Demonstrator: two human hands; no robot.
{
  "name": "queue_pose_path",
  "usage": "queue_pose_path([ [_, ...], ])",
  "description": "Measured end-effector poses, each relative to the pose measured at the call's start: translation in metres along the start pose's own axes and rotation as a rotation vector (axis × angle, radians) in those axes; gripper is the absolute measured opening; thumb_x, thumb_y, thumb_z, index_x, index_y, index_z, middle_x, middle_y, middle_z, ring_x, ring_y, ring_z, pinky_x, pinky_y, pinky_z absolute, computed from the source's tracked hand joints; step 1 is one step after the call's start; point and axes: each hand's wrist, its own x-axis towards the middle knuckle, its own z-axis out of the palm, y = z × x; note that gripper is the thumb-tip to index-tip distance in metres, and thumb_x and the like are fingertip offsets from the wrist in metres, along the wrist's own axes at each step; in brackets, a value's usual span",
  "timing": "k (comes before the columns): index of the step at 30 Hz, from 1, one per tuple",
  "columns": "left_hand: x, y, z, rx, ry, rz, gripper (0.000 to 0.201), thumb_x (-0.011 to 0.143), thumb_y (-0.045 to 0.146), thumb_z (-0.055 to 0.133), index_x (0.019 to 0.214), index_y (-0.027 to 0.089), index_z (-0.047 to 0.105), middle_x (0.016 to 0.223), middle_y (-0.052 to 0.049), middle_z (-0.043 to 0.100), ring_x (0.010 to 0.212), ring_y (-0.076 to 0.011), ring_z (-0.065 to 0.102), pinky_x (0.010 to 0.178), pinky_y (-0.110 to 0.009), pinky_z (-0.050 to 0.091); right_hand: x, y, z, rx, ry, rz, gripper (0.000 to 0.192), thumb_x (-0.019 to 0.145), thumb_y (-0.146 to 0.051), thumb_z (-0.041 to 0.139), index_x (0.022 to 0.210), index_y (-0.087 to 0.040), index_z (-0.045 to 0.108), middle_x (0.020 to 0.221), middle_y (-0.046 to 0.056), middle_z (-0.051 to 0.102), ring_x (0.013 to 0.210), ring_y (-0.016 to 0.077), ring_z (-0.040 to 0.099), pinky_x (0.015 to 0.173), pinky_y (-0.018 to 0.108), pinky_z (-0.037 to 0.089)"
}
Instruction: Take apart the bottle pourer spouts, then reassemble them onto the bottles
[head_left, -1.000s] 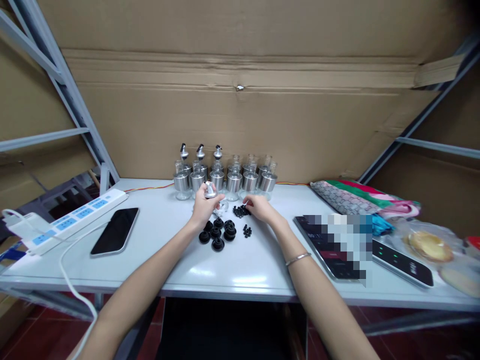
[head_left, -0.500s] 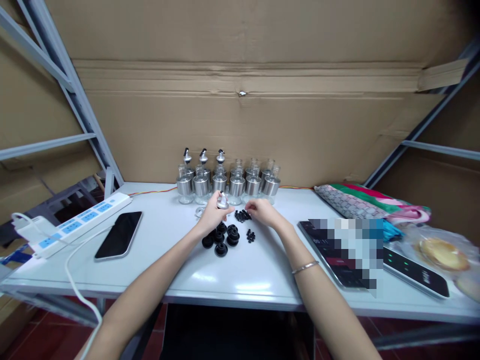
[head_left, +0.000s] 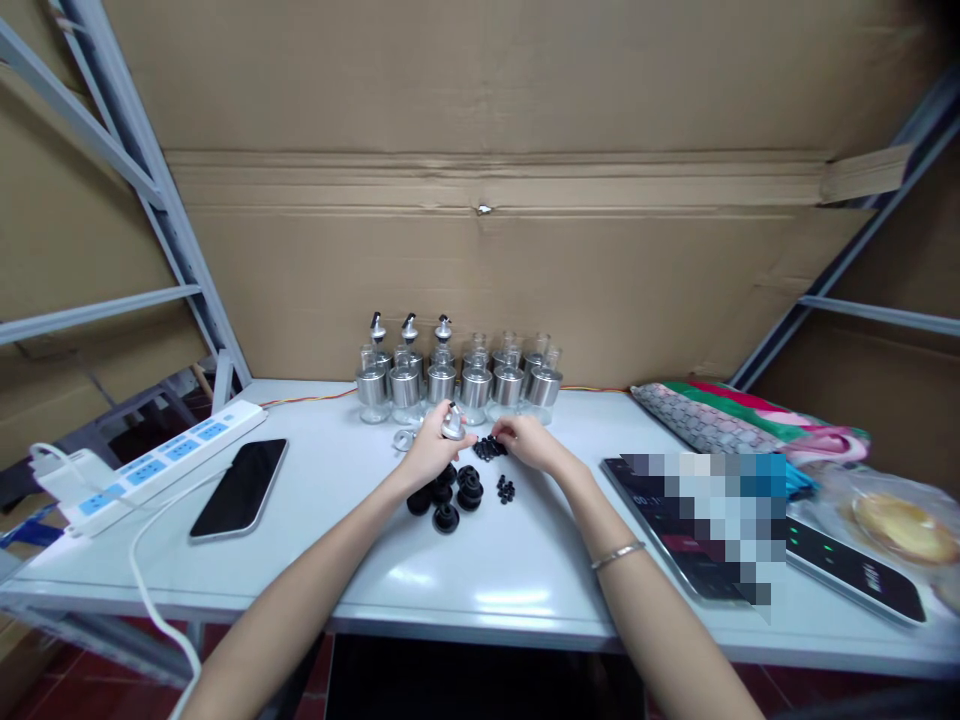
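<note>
Your left hand (head_left: 429, 452) is pinching a metal spout (head_left: 452, 424) above the black stoppers (head_left: 450, 492). Right hand (head_left: 529, 442) is picking at small rings (head_left: 489, 447), fingers nearly closed. The spout looks light, rigid, slick; grip its base.

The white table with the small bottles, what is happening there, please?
A person works with bare hands at the white table. The left hand holds a small silver spout cap. The right hand touches a pile of tiny black rings. Black rubber stoppers lie before them, glass bottles stand behind.
</note>
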Motion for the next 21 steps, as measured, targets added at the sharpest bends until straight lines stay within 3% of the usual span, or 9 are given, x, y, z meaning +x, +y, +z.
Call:
queue_pose_path([
  [5, -0.001, -0.003, 0.0, 0.06, -0.035, -0.02, 0.035, 0.064, 0.016, 0.064, 0.083, 0.021, 0.034, 0.066, 0.009, 0.039, 0.051, -0.0038, 0.036, 0.05, -0.017, 0.03, -0.002, -0.006, -0.005, 0.093, 0.076, -0.002, 0.018, 0.077, -0.01, 0.05, 0.079, -0.015, 0.067, 0.073, 0.005, 0.068, 0.07, 0.0158, 0.06, 0.07, 0.026, 0.043],
  [9, -0.003, -0.003, -0.001, 0.191, -0.012, 0.051, 0.033, 0.057, -0.002, 0.052, 0.077, 0.018, 0.036, 0.073, 0.006, 0.038, 0.066, -0.007, 0.037, 0.061, -0.019, 0.031, -0.007, -0.025, -0.013, 0.473, 0.119, -0.097, 0.023, 0.083, -0.033, 0.049, 0.074, -0.016, 0.062, 0.069, 0.003, 0.065, 0.067, 0.0149, 0.057, 0.065, 0.026, 0.043],
  [11, -0.003, -0.002, -0.001, 0.218, -0.027, 0.04, 0.034, 0.053, -0.004, 0.049, 0.075, 0.018, 0.035, 0.073, 0.006, 0.038, 0.069, -0.0086, 0.037, 0.062, -0.02, 0.029, -0.01, -0.037, -0.015, 0.658, 0.112, -0.158, 0.03, 0.084, -0.042, 0.048, 0.073, -0.016, 0.06, 0.067, 0.002, 0.062, 0.066, 0.0138, 0.056, 0.064, 0.025, 0.044],
  [14, -0.003, 0.0, -0.001, 0.224, -0.083, 0.01, 0.036, 0.05, -0.003, 0.05, 0.074, 0.019, 0.033, 0.073, 0.006, 0.04, 0.069, -0.0099, 0.036, 0.062, -0.021, 0.028, -0.013, -0.05, -0.017, 0.739, 0.115, -0.186, 0.036, 0.082, -0.048, 0.05, 0.069, -0.016, 0.058, 0.062, 0.0, 0.057, 0.06, 0.0117, 0.051, 0.059, 0.024, 0.041],
  [17, -0.002, 0.001, -0.002, 0.252, -0.116, 0.009, 0.031, 0.051, 0.0, 0.052, 0.069, 0.018, 0.034, 0.068, 0.006, 0.04, 0.066, -0.0103, 0.036, 0.062, -0.023, 0.028, -0.015, -0.054, -0.018, 0.817, 0.092, -0.191, 0.036, 0.079, -0.05, 0.054, 0.066, -0.016, 0.056, 0.061, 0.0, 0.056, 0.059, 0.0113, 0.051, 0.059, 0.024, 0.04],
  [21, -0.001, -0.003, -0.003, 0.264, -0.149, 0.036, 0.023, 0.054, -0.001, 0.047, 0.065, 0.017, 0.037, 0.066, 0.005, 0.042, 0.066, -0.0111, 0.04, 0.063, -0.024, 0.029, -0.017, -0.053, -0.016, 0.888, 0.02, -0.188, 0.029, 0.076, -0.046, 0.06, 0.076, -0.016, 0.057, 0.067, 0.001, 0.061, 0.063, 0.0125, 0.056, 0.062, 0.025, 0.042],
])
